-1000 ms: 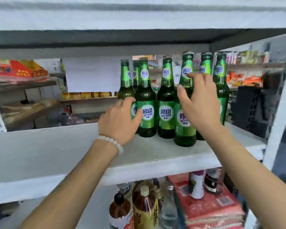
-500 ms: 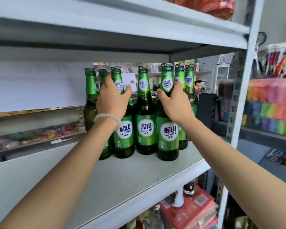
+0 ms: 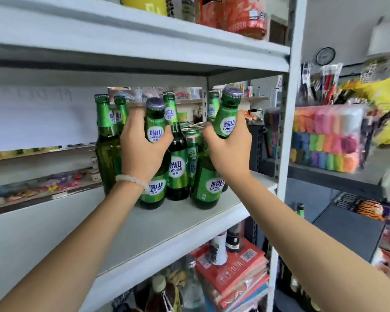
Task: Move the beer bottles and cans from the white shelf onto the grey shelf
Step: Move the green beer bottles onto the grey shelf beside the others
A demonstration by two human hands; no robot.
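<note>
Both hands are clamped on green beer bottles on the white shelf [image 3: 167, 233]: the left hand [image 3: 142, 145] round the neck of one bottle [image 3: 154, 131], the right hand [image 3: 229, 145] round another bottle [image 3: 226, 122], tilted right. More bottles [image 3: 177, 140] and cans [image 3: 193, 140] crowd just behind. A red carton [image 3: 234, 271] lies below. Half a second ago both gripped bottles stood upright; now they lean.

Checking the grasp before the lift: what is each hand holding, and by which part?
Left hand grips a beer bottle by its neck; right hand grips a tilted bottle by its neck too.
</note>
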